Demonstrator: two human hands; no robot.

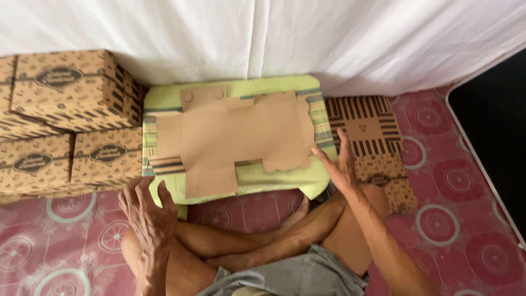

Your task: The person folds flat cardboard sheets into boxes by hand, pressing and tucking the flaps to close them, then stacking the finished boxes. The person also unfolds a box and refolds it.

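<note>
Hands spread flat, each grip open and empty, flanking unfolded cardboard blank on green cushion.

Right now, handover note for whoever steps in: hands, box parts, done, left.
Left hand: open, empty, hovering above the left knee near the front left corner of the green cushion.
Right hand: open, empty, fingers spread by the right edge of the flat cardboard blank.
Blank lies unfolded, plain side up, on the cushion.
Folded printed boxes are stacked at left; a stack of flat printed blanks lies on the floor at right.
Done: several boxes are folded.
Left: this blank shows no fold yet.
</note>
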